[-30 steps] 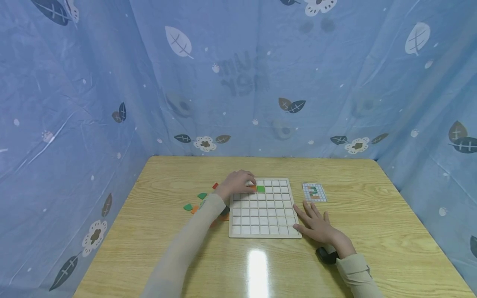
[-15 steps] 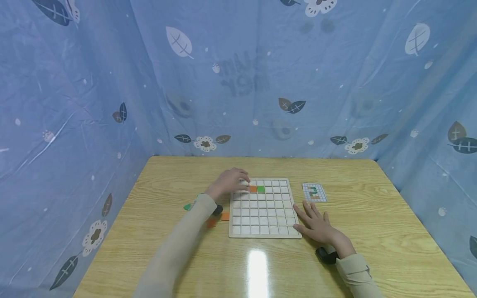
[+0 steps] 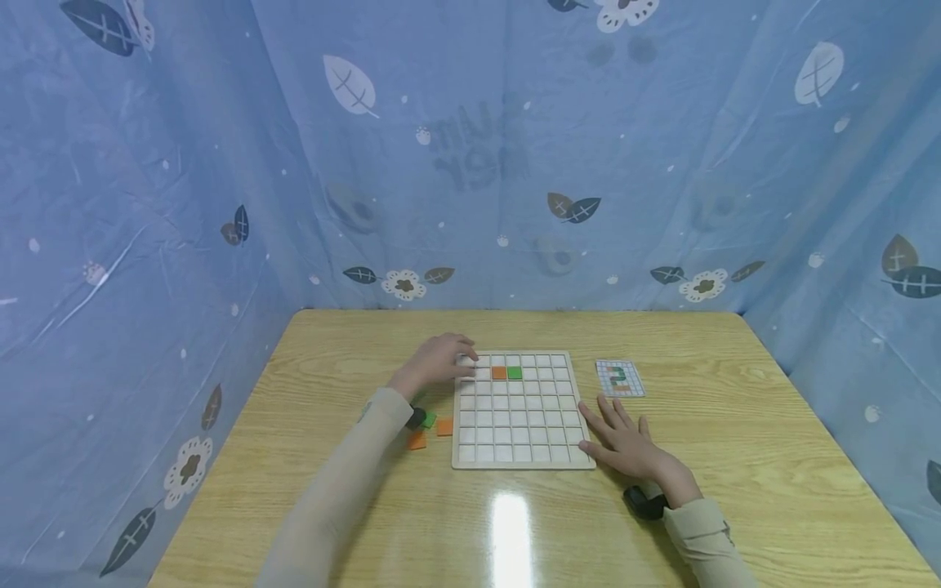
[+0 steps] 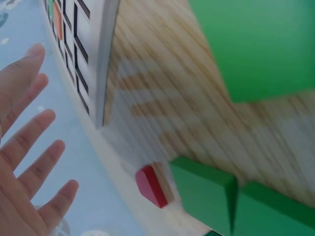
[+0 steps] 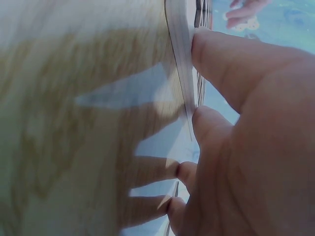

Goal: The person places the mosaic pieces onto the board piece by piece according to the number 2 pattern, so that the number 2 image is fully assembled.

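A white grid board (image 3: 518,404) lies on the table, with an orange square tile (image 3: 499,373) and a green square tile (image 3: 515,373) side by side in its second row from the back. My left hand (image 3: 439,358) hovers over the board's far left corner. In the left wrist view the same hand (image 4: 24,152) has its fingers apart with nothing between them. My right hand (image 3: 625,443) lies with spread fingers, thumb and index finger touching the board's right edge. The right wrist view shows this thumb (image 5: 236,61) against the board's side.
Left of the board lie loose orange tiles (image 3: 444,427), a green piece (image 3: 430,420) and, in the left wrist view, a small red piece (image 4: 151,187); the left forearm hides others. A pattern card (image 3: 620,379) lies right of the board. Blue curtains (image 3: 470,163) enclose the table.
My left hand has drawn back leftward from the orange tile, which now shows fully in its cell beside the green one. The right hand has stayed in place.
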`<state>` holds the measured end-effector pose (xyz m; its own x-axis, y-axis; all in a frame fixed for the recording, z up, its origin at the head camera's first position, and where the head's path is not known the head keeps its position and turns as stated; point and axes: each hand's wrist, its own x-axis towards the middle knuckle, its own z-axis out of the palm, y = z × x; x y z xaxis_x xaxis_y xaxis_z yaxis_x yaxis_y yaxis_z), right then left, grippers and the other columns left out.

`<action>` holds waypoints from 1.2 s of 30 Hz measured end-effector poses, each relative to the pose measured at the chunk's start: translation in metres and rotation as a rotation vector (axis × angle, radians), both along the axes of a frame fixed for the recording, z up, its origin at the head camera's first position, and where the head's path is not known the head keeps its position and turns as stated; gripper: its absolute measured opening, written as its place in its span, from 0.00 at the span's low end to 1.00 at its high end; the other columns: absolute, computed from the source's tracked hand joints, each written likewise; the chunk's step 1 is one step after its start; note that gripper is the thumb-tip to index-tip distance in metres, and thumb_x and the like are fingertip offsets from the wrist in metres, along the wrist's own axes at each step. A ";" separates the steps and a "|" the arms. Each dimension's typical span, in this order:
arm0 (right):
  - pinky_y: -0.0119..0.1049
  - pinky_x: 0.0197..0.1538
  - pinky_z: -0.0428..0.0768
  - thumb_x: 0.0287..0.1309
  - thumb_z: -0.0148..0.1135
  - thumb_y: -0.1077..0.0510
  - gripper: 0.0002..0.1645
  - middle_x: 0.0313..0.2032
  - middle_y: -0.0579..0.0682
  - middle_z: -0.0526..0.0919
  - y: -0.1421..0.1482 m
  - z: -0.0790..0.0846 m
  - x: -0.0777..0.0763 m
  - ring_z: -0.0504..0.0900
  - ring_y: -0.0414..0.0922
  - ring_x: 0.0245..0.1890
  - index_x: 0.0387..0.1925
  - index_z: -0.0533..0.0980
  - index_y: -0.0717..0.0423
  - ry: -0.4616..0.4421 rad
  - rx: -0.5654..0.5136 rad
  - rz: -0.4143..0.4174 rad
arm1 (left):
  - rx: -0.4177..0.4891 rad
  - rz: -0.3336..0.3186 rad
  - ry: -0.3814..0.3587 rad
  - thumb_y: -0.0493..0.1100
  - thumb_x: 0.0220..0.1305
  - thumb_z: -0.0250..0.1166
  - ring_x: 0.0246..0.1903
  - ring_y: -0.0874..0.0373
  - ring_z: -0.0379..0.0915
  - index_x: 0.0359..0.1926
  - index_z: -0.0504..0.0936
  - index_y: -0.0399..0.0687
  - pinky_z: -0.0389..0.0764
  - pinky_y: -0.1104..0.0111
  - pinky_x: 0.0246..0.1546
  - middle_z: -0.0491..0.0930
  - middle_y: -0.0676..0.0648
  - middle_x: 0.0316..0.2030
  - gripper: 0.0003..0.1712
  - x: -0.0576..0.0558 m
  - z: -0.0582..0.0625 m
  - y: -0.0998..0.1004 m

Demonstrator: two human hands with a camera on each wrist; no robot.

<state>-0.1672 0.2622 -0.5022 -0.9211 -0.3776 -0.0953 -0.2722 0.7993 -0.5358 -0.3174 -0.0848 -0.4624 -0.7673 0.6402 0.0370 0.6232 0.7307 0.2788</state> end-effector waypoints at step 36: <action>0.76 0.56 0.31 0.64 0.50 0.42 0.40 0.70 0.66 0.42 0.000 0.000 0.001 0.35 0.69 0.68 0.71 0.51 0.53 0.007 0.003 -0.006 | -0.025 0.054 0.064 0.52 0.57 0.65 0.57 0.48 0.68 0.45 0.83 0.51 0.71 0.54 0.57 0.74 0.43 0.57 0.17 0.004 -0.011 -0.064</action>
